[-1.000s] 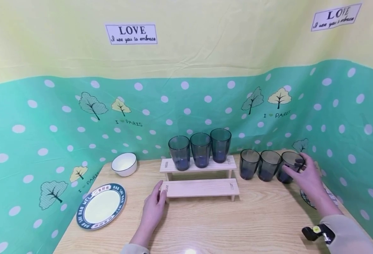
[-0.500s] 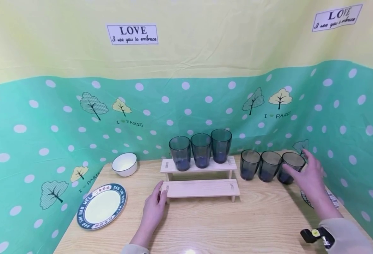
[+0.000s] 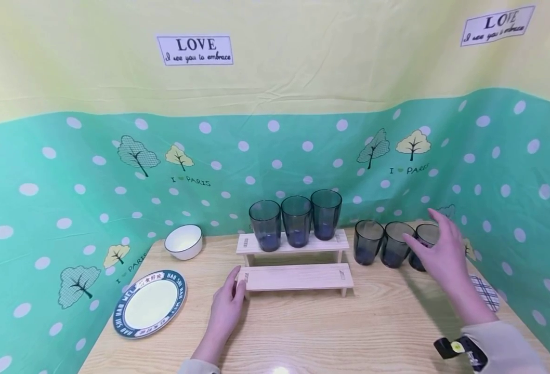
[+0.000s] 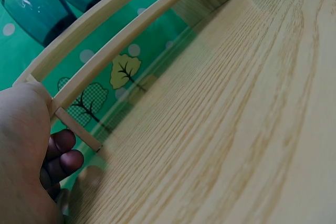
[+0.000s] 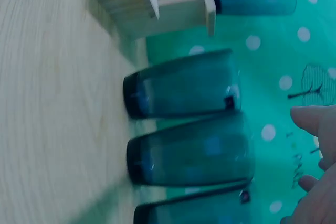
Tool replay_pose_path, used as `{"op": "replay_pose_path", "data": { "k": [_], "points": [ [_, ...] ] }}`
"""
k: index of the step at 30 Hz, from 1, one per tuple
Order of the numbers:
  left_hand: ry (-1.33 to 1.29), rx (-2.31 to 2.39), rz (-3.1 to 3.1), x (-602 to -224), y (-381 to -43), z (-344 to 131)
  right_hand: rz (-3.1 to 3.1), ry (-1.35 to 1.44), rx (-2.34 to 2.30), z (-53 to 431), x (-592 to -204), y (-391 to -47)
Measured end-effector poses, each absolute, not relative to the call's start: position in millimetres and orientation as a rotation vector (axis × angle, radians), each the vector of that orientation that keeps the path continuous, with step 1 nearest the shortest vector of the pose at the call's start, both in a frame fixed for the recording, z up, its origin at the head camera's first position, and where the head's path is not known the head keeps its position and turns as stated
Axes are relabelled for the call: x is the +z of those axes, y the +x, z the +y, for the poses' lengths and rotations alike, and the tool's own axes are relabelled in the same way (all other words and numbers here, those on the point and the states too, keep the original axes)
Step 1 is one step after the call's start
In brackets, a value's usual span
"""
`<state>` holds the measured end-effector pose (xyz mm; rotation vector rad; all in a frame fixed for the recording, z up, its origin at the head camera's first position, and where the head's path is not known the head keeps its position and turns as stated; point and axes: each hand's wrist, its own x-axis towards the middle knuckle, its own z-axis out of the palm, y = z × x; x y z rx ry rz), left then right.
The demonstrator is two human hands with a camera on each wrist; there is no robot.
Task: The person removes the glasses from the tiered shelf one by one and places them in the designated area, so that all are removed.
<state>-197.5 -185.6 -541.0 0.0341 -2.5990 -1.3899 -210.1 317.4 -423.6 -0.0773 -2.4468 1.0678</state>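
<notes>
A two-step wooden stand sits mid-table. My left hand grips its lower step at the left end; in the left wrist view the fingers curl by the short leg. Three dark tinted glasses stand upright along the upper step. To the stand's right, three matching glasses form a row on the table: a left glass, a middle glass and a right glass. Over the right glass, partly hiding it, hovers my right hand, thumb and fingers spread with nothing between them.
On the left are a white bowl with a dark rim and a plate with a patterned blue border. A plaid item lies by the right edge, partly behind the right forearm. Dotted green cloth walls the table's back and sides.
My right hand has let go of the right glass, drawn back from its rim, then shifted left and up over it. The left hand and all glasses stay put.
</notes>
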Motion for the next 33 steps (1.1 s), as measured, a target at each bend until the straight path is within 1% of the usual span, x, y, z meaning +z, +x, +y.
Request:
{"op": "replay_pose_path", "data": {
  "k": [10,16,33],
  "points": [
    [-0.003,-1.365,-2.564,-542.3,-196.9,-184.8,-2.487,0.015,1.121,284.8,-408.6,-203.3],
    [0.02,-1.376,-2.584,-541.8,-197.7,-185.3,-2.483,0.077,1.156,264.9,-400.3,-202.4],
    [0.025,-1.379,-2.595,-542.2,-198.3,-185.2,-2.493,0.22,1.271,214.6,-396.5,-209.1]
  ]
}}
